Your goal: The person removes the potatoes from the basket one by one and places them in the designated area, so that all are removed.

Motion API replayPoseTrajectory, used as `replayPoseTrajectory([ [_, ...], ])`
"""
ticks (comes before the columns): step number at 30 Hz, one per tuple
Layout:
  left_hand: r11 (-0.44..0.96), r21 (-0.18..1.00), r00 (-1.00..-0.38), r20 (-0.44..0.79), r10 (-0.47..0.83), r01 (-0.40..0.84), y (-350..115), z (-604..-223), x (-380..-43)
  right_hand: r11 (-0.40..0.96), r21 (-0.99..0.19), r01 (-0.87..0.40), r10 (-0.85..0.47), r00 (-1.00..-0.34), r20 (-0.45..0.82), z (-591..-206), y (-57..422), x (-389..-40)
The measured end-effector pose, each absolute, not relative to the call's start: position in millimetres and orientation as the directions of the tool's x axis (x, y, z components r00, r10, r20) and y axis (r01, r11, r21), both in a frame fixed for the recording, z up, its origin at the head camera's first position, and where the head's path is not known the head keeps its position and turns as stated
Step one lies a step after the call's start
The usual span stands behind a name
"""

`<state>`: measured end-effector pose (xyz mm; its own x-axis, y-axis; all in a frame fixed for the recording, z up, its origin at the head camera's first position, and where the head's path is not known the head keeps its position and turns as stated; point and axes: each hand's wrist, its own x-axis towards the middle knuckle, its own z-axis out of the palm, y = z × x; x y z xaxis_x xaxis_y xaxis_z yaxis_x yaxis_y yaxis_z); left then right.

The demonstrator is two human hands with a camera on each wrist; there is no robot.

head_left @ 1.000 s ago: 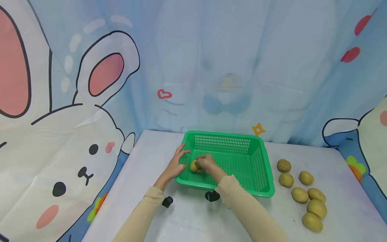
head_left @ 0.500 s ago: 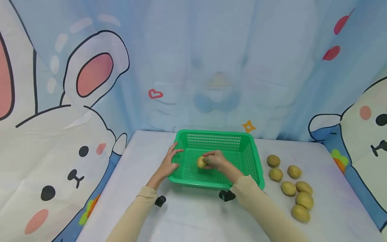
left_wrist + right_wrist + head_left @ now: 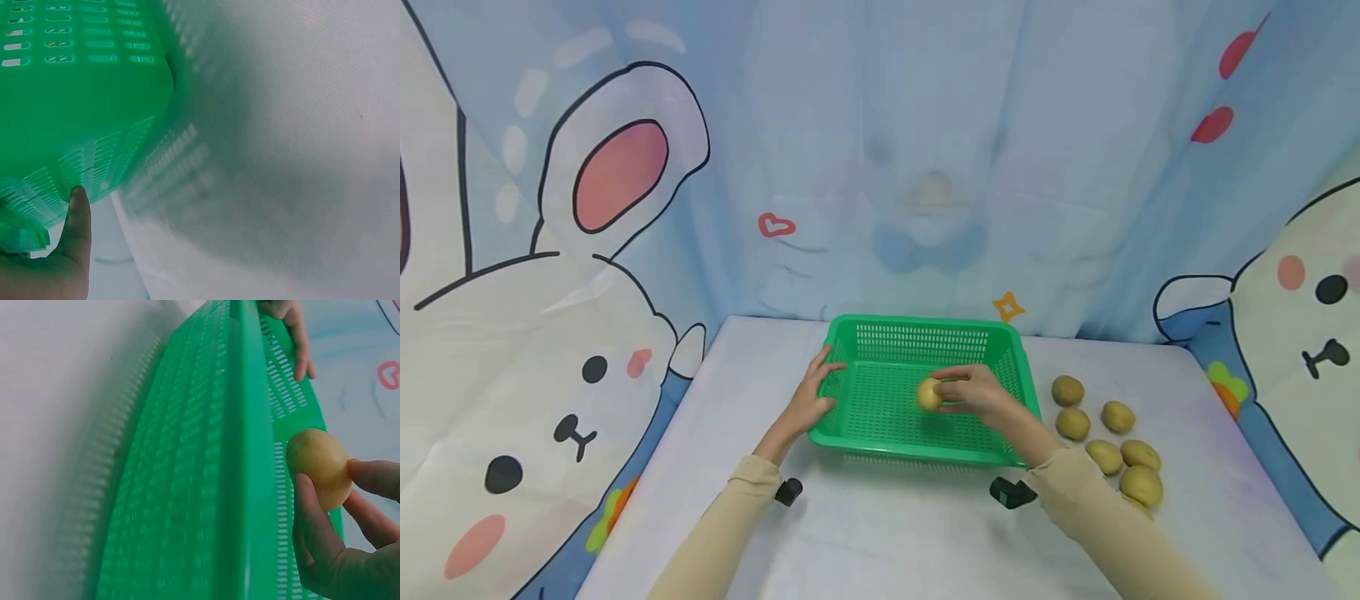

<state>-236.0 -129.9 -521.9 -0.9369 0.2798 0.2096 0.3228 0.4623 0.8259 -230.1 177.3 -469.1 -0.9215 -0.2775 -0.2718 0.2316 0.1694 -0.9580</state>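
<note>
A green plastic basket (image 3: 910, 453) with slotted walls sits on the white table. My left hand (image 3: 807, 400) holds its left side, thumb and a finger reaching over the rim. The left wrist view has one finger (image 3: 77, 219) of that hand against the outside of the wall. Above the basket floor, my right hand (image 3: 981, 392) pinches a round yellow potato (image 3: 928, 395) between thumb and fingertips. From the right wrist, this potato (image 3: 319, 464) appears smooth and pale, with fingers on both sides.
Several potatoes (image 3: 1103, 457) lie loose on the table right of the basket, one partly covered by the right sleeve (image 3: 1097, 500). A blue cartoon curtain (image 3: 925, 167) hangs behind the table. Black wrist cameras (image 3: 1012, 492) project from the wrists.
My right hand has carried the potato rightward from the basket's left side to its middle. My left hand stays at the left rim. The head view has shifted slightly.
</note>
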Motion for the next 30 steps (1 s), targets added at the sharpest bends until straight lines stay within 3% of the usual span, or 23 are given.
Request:
replayPoseTrajectory([
  [9, 0.472, 0.823, -0.937, 0.192, 0.291, 0.316, -127.7, -520.4, -235.1, 0.141, -0.967, 0.212, -0.257, -0.935, -0.243, -461.3, 228.4, -203.2],
  [21, 0.465, 0.827, -0.936, 0.190, 0.296, 0.315, -127.3, -522.7, -235.6, 0.221, -0.959, 0.178, -0.194, -0.956, -0.222, -461.9, 307.0, -155.8],
  [30, 0.453, 0.829, -0.934, 0.216, 0.284, 0.329, -128.4, -519.9, -233.9, 0.251, -0.913, 0.322, -0.052, -0.937, -0.345, -469.9, 349.4, -126.6],
])
